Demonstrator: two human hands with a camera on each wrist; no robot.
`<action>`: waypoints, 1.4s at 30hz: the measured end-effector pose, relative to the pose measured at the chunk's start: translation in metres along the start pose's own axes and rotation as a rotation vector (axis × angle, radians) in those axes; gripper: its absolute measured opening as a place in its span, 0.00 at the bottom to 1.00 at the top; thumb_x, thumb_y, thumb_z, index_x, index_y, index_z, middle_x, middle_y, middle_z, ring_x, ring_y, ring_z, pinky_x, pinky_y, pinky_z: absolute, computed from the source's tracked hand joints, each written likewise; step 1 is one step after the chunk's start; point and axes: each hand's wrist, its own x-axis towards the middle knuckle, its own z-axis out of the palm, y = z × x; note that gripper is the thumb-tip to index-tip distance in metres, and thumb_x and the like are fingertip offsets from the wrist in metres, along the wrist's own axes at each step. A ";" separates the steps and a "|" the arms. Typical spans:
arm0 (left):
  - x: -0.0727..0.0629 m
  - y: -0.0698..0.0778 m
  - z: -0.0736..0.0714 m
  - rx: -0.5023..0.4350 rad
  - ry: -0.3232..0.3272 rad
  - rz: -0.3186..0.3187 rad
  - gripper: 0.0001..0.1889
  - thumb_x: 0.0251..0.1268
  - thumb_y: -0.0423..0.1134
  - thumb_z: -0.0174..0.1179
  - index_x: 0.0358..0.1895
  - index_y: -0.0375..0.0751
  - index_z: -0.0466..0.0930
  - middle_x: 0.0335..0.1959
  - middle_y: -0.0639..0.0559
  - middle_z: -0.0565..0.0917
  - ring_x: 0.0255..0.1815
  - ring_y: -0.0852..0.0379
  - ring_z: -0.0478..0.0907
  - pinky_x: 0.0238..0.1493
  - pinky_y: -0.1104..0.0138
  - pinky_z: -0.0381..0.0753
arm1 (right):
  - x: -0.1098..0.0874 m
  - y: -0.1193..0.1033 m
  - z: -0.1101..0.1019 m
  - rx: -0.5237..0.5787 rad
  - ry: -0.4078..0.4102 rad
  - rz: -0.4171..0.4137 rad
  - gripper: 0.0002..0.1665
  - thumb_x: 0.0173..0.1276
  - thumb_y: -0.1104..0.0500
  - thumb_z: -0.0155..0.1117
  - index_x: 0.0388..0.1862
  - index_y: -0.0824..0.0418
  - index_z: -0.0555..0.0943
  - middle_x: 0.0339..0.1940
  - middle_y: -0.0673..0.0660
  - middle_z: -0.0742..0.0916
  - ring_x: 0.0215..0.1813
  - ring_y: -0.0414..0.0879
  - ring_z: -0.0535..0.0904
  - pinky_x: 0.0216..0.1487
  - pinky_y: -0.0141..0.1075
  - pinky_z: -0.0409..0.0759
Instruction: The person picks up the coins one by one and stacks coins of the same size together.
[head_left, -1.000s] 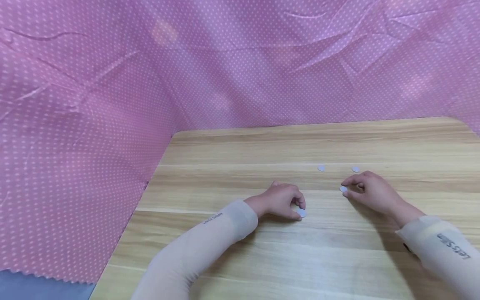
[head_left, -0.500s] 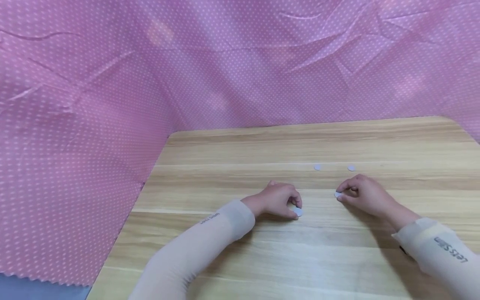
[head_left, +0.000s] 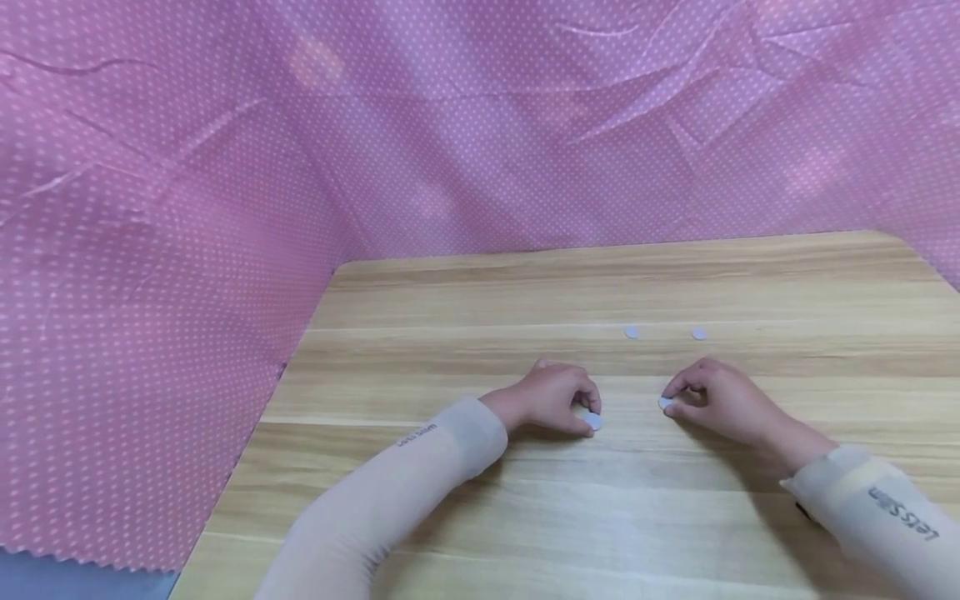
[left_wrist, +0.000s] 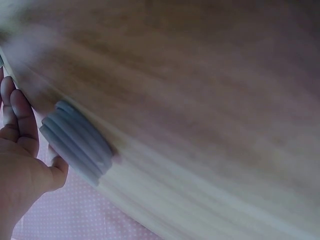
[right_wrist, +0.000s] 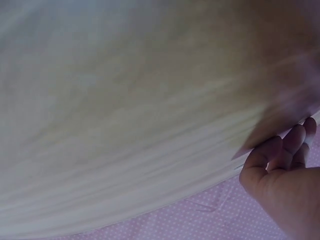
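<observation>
In the head view my left hand (head_left: 558, 398) rests at the table's middle, thumb and fingers curled about a small pale round disc (head_left: 592, 422). From the left wrist that disc shows as the top of a short stack of several grey discs (left_wrist: 77, 142), with the thumb against its side. To the right, my right hand (head_left: 723, 404) pinches a single pale disc (head_left: 665, 403) between thumb and fingertips, apart from the stack. The right wrist view shows the curled fingers (right_wrist: 260, 157) close over the table, but the disc is hidden there.
Two more pale discs, a left one (head_left: 632, 332) and a right one (head_left: 699, 334), lie flat farther back on the wooden table (head_left: 450, 317). Pink dotted cloth (head_left: 480, 150) hangs behind the table and along its left side.
The right hand has brought its disc toward me and left, nearer the stack. The left hand holds its place at the stack; the whole head view has shifted slightly.
</observation>
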 end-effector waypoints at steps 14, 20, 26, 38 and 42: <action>0.000 -0.002 -0.003 0.014 0.010 -0.001 0.10 0.49 0.51 0.72 0.32 0.60 0.81 0.32 0.69 0.74 0.37 0.72 0.68 0.47 0.64 0.56 | -0.004 -0.009 0.007 0.018 -0.023 -0.011 0.08 0.56 0.52 0.74 0.33 0.49 0.83 0.40 0.50 0.80 0.44 0.49 0.74 0.48 0.48 0.71; 0.000 -0.001 -0.004 0.007 -0.006 -0.009 0.10 0.49 0.51 0.72 0.33 0.59 0.81 0.32 0.69 0.73 0.38 0.71 0.68 0.47 0.65 0.56 | -0.006 -0.009 0.007 0.009 -0.007 -0.031 0.09 0.54 0.52 0.75 0.32 0.49 0.84 0.38 0.48 0.80 0.43 0.47 0.74 0.48 0.47 0.71; 0.000 0.000 -0.005 -0.004 -0.010 -0.009 0.10 0.49 0.51 0.72 0.32 0.59 0.81 0.32 0.69 0.74 0.38 0.71 0.68 0.47 0.65 0.55 | -0.007 -0.010 0.007 0.011 -0.020 -0.029 0.09 0.53 0.52 0.76 0.30 0.47 0.83 0.37 0.48 0.79 0.40 0.45 0.73 0.43 0.43 0.71; 0.001 0.000 -0.005 -0.020 -0.004 0.003 0.10 0.49 0.51 0.72 0.32 0.59 0.81 0.32 0.69 0.74 0.38 0.71 0.68 0.47 0.65 0.55 | -0.009 -0.014 0.005 0.006 -0.029 -0.038 0.09 0.52 0.52 0.77 0.29 0.45 0.83 0.37 0.48 0.79 0.39 0.44 0.72 0.40 0.39 0.70; 0.001 0.000 -0.006 -0.050 -0.023 -0.002 0.10 0.49 0.51 0.73 0.32 0.58 0.82 0.32 0.69 0.76 0.38 0.71 0.69 0.48 0.64 0.55 | -0.010 -0.014 0.005 0.015 -0.029 -0.037 0.09 0.52 0.51 0.77 0.29 0.45 0.83 0.37 0.48 0.79 0.40 0.45 0.72 0.40 0.40 0.70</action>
